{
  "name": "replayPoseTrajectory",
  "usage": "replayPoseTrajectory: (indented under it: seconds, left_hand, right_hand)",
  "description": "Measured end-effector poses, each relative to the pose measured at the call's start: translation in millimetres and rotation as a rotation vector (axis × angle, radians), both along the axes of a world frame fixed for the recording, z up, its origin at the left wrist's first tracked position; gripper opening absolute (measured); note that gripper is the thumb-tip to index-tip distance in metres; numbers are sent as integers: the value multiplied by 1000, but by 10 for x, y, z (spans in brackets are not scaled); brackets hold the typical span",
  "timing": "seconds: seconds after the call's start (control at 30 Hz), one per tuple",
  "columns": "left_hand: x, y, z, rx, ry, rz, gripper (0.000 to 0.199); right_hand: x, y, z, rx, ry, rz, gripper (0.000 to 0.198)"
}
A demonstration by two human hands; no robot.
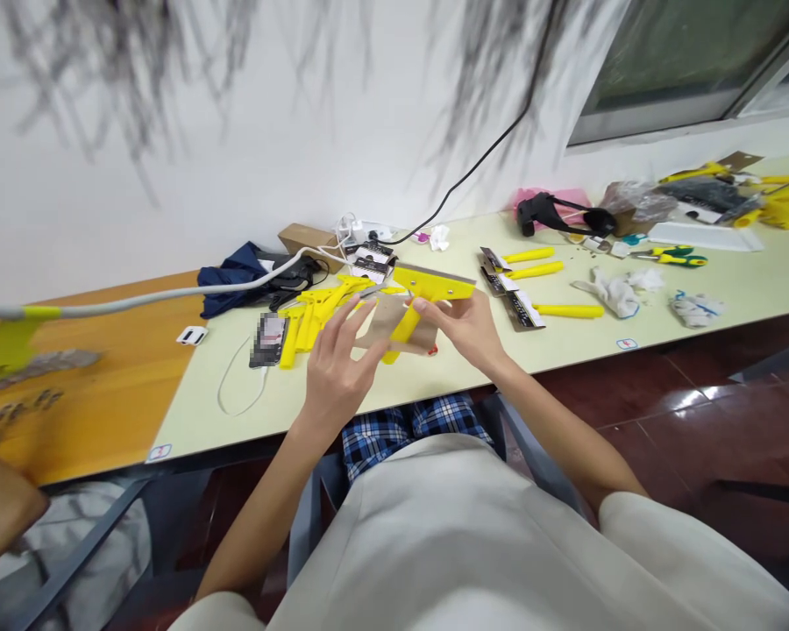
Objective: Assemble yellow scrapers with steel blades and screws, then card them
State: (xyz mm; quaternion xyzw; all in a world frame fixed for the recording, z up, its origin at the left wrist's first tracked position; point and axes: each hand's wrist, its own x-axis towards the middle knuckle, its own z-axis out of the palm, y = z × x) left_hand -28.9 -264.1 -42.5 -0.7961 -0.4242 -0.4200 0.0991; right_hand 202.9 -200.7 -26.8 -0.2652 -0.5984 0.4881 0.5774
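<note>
My right hand (470, 329) is closed around a yellow scraper (434, 285) near its wide head, with the thumb on the front. The metal blade edge points away from me and the handle slants down to the left. Behind the handle is a brown-grey card (381, 320); which hand supports it I cannot tell. My left hand (338, 368) is at the card's left side, fingers spread and thumb close to the handle. Several more yellow scrapers (316, 315) lie heaped beyond my left hand. To the right, yellow-handled scrapers (532, 311) lie with black-and-white cards over their heads.
A phone (267, 340) with a white cable lies left on the pale table (605, 342). Dark blue cloth (227, 276) and a cardboard box (306, 237) are behind. Crumpled white gloves (608, 294), green-handled scissors (677, 256) and a black strap (558, 215) lie right. Another person's arm (3, 508) shows lower left.
</note>
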Motion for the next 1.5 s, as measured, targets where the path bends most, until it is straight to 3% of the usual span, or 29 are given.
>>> replayPoseTrajectory:
  seconds: [0.1,0.17,0.23,0.27,0.33,0.4,0.47,0.57,0.73,0.87,0.93,1.07,1.2,1.33,1.5]
  left_hand:
    - [41,78,-25,-53,-165,8,11]
    - [92,127,-91,-170,-391,8,40]
    - [162,150,-185,-386,-694,-47,72]
    - [202,145,-234,-539,-837,-118,77]
    - [289,103,-319,-851,-1043,-301,71]
    - [373,32,-373,-1033,-1134,-428,63]
    - [443,-39,-396,-1019,-1179,-443,57]
    - [499,-103,-409,-880,-1214,-391,49]
    - [495,-129,-490,-762,-1333,-380,41]
    - [519,-173,-545,-765,-1380,-429,38]
    - [549,-207,-546,-766,-1377,-445,37]
    - [592,-277,-537,-776,-1321,-488,39]
    - [590,-332,-576,-774,-1270,-531,49]
    - [603,-388,-633,-761,-1243,-534,46]
    - [656,-437,-621,-763,-1314,-525,54]
  right_hand:
    - [-26,55,24,-192,-63,163,43]
    - [-55,94,10,-275,-23,215,48]
    - [-86,133,-1,-293,25,220,50]
    - [-99,149,0,-284,34,221,50]
    - [-115,171,13,-252,15,223,49]
    - [-116,170,34,-209,-26,218,50]
    - [-100,148,47,-161,-58,189,54]
    - [-51,99,20,-147,-79,184,68]
    - [27,49,-175,-158,-67,422,103]
    - [27,-31,-303,-91,12,434,127]
    - [13,-104,-304,-73,-7,366,122]
    - [9,-220,-218,-84,-7,198,86]
    - [64,-224,-75,-114,28,91,79]
    - [95,-206,52,-125,56,37,73]
    - [49,-249,66,-90,24,10,54]
